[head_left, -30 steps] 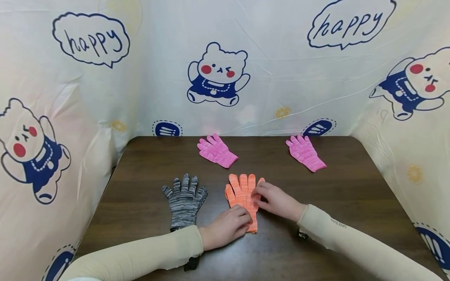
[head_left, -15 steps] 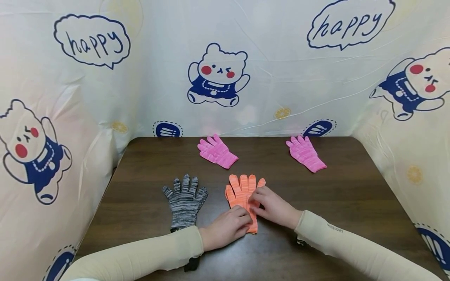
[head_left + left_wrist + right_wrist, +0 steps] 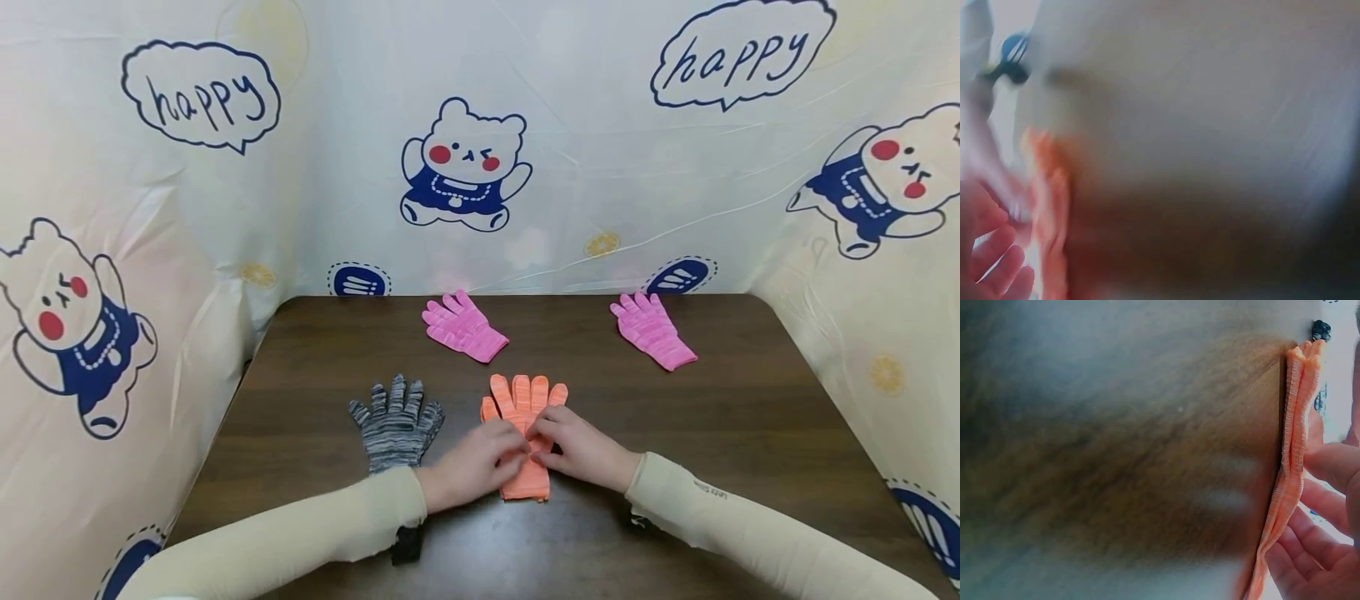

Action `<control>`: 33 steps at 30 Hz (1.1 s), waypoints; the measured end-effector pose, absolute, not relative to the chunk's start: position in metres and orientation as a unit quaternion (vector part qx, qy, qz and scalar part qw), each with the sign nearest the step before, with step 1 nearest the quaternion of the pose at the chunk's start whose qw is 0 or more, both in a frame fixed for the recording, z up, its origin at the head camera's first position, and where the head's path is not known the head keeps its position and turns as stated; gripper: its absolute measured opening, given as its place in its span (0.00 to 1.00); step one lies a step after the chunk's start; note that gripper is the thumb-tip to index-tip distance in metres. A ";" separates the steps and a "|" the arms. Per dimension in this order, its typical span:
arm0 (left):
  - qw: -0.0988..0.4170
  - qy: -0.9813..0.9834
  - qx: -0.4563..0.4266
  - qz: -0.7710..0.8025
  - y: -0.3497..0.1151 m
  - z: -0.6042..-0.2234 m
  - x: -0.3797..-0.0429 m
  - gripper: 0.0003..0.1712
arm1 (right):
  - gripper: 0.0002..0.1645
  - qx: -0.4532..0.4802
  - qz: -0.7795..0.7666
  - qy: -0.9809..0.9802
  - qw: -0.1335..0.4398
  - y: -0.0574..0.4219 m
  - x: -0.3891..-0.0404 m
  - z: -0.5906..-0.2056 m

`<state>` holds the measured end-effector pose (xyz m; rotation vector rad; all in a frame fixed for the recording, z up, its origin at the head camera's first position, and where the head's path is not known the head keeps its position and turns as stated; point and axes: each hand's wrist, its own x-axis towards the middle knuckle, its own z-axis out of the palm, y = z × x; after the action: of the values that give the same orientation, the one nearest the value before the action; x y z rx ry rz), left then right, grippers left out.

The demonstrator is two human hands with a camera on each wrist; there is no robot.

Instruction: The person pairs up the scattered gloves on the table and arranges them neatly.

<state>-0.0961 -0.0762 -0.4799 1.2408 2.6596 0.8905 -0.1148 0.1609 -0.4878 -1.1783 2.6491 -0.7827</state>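
Observation:
An orange knit glove (image 3: 527, 483) lies flat on the table with its fingers pointing away from me. My left hand (image 3: 471, 463) lies over its left side, fingers bent loosely across the palm area. From the right, my right hand (image 3: 587, 447) rests on the glove with curved fingers, close to the left fingertips. In the right wrist view, right fingers (image 3: 1313, 544) and thumb touch along the orange glove (image 3: 1294, 437), with no clear pinch. The left wrist view is blurred; left fingers (image 3: 997, 262) hang beside the orange glove (image 3: 1052, 206). Parts of the glove are hidden under both hands.
A grey-and-black striped glove (image 3: 397, 427) lies left of the orange one, its cuff covered by my left sleeve (image 3: 300, 525). Two pink gloves, one left (image 3: 465, 327) and one right (image 3: 655, 332), lie near the far edge of the brown table (image 3: 735, 433). Printed cloth (image 3: 585, 167) hangs behind.
My left hand has moved up from the orange glove's cuff to its palm, baring the cuff. My right hand has slid slightly left and down from the glove's finger on that side.

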 end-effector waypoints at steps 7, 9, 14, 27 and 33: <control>0.077 0.896 0.298 0.321 -0.077 -0.458 -0.157 0.08 | 0.12 -0.384 -0.266 0.881 0.077 0.163 -0.114 -0.487; 0.099 0.897 0.284 0.323 -0.074 -0.456 -0.173 0.09 | 0.13 -0.382 -0.265 0.881 0.082 0.164 -0.114 -0.488; 0.135 0.905 0.272 0.297 -0.063 -0.462 -0.201 0.08 | 0.13 -0.386 -0.263 0.880 0.086 0.165 -0.116 -0.490; 0.152 0.916 0.260 0.264 -0.055 -0.475 -0.224 0.02 | 0.13 -0.383 -0.260 0.878 0.120 0.161 -0.119 -0.485; 0.146 0.917 0.263 0.263 -0.057 -0.472 -0.229 0.05 | 0.13 -0.386 -0.258 0.879 0.110 0.162 -0.120 -0.486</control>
<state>-0.2290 -0.0574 -0.4720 0.7575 2.6388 0.7564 -0.1198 0.1623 -0.4862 -1.1335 2.5825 -0.7591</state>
